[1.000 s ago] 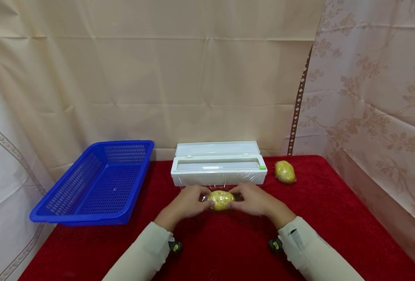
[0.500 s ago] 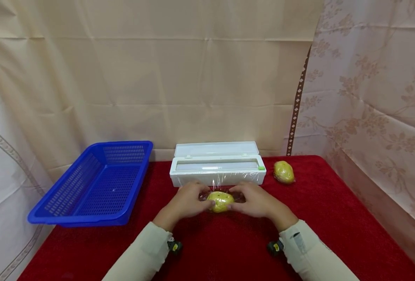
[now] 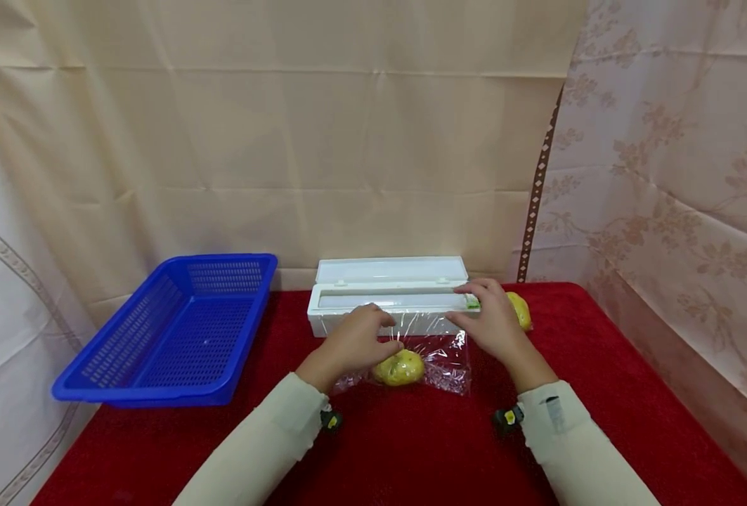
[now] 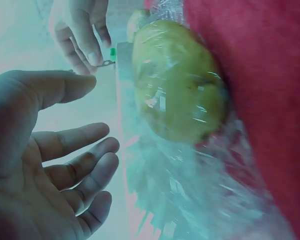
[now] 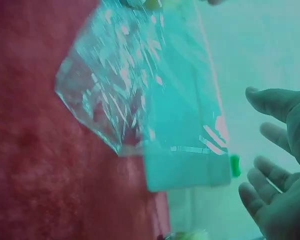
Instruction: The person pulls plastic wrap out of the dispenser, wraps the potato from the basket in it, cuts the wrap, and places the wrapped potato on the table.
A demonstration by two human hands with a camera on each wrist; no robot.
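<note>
Left hand (image 3: 360, 343) loosely spread beside the wrapped potato (image 3: 403, 369), in from the back edge of the table (image 3: 411, 450); right hand (image 3: 492, 320) wide, empty, near the green tab (image 5: 235, 166); I'd draw the film (image 3: 447, 362) taut first.

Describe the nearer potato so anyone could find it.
On the red cloth stands a white box with its lid open. In front of it, by the left hand, lies the near potato. Unlike the far potato past the box's right end, it lies in clear film reaching the box.
</note>
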